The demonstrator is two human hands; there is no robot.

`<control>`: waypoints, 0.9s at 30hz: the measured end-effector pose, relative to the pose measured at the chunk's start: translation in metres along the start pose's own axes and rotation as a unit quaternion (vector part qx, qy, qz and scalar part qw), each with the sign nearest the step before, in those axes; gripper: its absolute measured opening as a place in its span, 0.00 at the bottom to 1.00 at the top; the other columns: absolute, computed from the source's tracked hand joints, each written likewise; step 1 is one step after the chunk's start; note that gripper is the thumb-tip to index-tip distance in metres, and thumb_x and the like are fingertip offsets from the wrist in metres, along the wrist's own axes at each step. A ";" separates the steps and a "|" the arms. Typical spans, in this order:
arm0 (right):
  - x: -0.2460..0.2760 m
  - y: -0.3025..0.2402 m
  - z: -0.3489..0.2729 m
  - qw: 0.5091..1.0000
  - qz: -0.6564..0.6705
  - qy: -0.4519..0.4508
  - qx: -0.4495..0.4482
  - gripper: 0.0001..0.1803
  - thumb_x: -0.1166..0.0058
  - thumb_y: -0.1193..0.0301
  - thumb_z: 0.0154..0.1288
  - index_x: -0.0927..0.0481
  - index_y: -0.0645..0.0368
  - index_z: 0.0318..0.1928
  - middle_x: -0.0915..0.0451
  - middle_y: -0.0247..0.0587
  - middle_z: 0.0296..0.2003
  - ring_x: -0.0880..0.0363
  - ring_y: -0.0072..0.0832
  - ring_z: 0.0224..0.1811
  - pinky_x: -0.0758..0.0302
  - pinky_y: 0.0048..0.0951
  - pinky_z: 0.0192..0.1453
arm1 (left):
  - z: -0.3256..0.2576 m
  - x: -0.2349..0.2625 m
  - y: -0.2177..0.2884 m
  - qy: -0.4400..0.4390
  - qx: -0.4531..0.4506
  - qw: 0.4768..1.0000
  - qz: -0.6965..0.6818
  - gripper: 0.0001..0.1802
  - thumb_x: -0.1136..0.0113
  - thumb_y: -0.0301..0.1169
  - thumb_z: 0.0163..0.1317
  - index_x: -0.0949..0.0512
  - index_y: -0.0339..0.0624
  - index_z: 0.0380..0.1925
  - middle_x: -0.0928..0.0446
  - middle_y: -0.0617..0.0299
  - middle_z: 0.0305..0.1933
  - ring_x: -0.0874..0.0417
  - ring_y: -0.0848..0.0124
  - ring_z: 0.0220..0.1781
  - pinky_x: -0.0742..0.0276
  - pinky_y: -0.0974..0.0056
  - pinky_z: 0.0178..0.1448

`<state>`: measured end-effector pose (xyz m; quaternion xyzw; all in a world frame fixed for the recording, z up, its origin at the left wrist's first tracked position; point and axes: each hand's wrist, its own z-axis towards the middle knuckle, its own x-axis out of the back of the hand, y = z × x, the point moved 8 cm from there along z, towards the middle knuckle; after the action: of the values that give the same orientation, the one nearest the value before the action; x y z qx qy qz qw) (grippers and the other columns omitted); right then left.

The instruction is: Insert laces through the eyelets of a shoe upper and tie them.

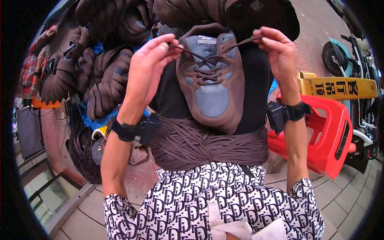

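The person's lap (216, 200) in patterned cloth carries a bundle of brown laces (208, 146); the brown shoe (212, 80) rests on it.

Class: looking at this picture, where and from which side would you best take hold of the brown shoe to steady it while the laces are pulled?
Probably the brown shoe at its toe end, from below. It lies sole-down with the toe towards the person, and both hands are busy holding lace ends at the tongue.
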<state>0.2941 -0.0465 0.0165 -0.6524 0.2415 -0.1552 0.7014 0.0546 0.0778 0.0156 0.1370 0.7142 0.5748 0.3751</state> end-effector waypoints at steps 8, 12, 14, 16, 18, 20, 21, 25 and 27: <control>0.079 -0.017 0.008 0.891 0.430 -0.144 0.019 0.12 0.56 0.73 0.63 0.27 0.66 0.45 0.27 0.45 0.38 0.31 0.23 0.32 0.39 0.15 0.23 | 0.004 0.170 0.070 0.055 -0.137 0.976 -0.159 0.12 0.53 0.25 0.61 0.31 0.29 0.44 0.28 0.46 0.46 0.27 0.59 0.49 0.36 0.57 0.62; 0.191 -0.017 -0.006 0.925 0.379 0.032 0.029 0.12 0.55 0.76 0.63 0.28 0.68 0.45 0.25 0.48 0.39 0.27 0.27 0.35 0.36 0.15 0.25 | -0.015 0.295 0.115 0.156 -0.163 0.957 -0.182 0.13 0.53 0.21 0.60 0.33 0.24 0.44 0.30 0.44 0.47 0.29 0.58 0.50 0.35 0.59 0.62; 0.231 -0.020 -0.015 0.935 0.345 0.069 0.035 0.12 0.55 0.77 0.62 0.29 0.69 0.46 0.25 0.48 0.39 0.27 0.27 0.35 0.35 0.15 0.25 | -0.031 0.343 0.126 0.263 -0.185 0.933 -0.163 0.13 0.53 0.21 0.61 0.34 0.24 0.44 0.31 0.45 0.47 0.29 0.60 0.49 0.33 0.61 0.60; 0.260 -0.021 -0.021 0.934 0.348 0.077 0.030 0.12 0.55 0.77 0.62 0.30 0.70 0.46 0.25 0.49 0.39 0.27 0.28 0.35 0.35 0.15 0.25 | -0.037 0.365 0.126 0.277 -0.190 0.927 -0.168 0.13 0.54 0.21 0.61 0.34 0.24 0.45 0.31 0.45 0.47 0.29 0.60 0.50 0.33 0.61 0.60; 0.291 -0.020 -0.027 0.939 0.324 0.111 0.031 0.12 0.55 0.77 0.62 0.30 0.70 0.46 0.25 0.49 0.39 0.26 0.29 0.36 0.34 0.15 0.25 | -0.042 0.387 0.124 0.338 -0.205 0.909 -0.132 0.12 0.54 0.21 0.61 0.33 0.24 0.44 0.29 0.46 0.46 0.28 0.61 0.48 0.32 0.62 0.58; 0.312 -0.019 -0.030 0.937 0.328 0.119 0.039 0.12 0.55 0.77 0.62 0.30 0.70 0.46 0.25 0.49 0.40 0.26 0.29 0.36 0.33 0.15 0.25 | -0.037 0.397 0.120 0.373 -0.201 0.897 -0.127 0.11 0.54 0.21 0.61 0.32 0.25 0.43 0.29 0.47 0.45 0.27 0.62 0.47 0.31 0.63 0.57; 0.319 -0.019 -0.031 0.931 0.340 0.120 0.049 0.12 0.55 0.77 0.62 0.30 0.70 0.46 0.25 0.49 0.40 0.26 0.29 0.36 0.33 0.15 0.26 | -0.034 0.398 0.121 0.396 -0.206 0.888 -0.110 0.11 0.53 0.21 0.61 0.31 0.25 0.42 0.28 0.48 0.43 0.26 0.63 0.46 0.30 0.64 0.56; 0.319 -0.008 -0.035 0.942 0.204 0.265 0.036 0.14 0.54 0.77 0.62 0.31 0.69 0.48 0.25 0.49 0.43 0.25 0.28 0.35 0.33 0.14 0.26 | -0.002 0.340 0.108 0.381 -0.144 0.911 -0.059 0.12 0.51 0.22 0.59 0.31 0.24 0.42 0.25 0.48 0.39 0.24 0.61 0.43 0.27 0.63 0.53; 0.271 -0.014 -0.029 0.966 0.026 0.256 0.029 0.20 0.51 0.78 0.58 0.33 0.69 0.53 0.23 0.46 0.38 0.25 0.22 0.30 0.34 0.14 0.23 | 0.023 0.250 0.082 0.178 -0.067 0.981 -0.025 0.12 0.47 0.23 0.57 0.28 0.27 0.40 0.24 0.51 0.37 0.22 0.67 0.39 0.25 0.67 0.47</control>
<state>0.5065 -0.2169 -0.0074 -0.5637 0.4253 -0.3053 0.6388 -0.1189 0.2753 -0.0047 -0.0108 0.7326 0.6273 0.2641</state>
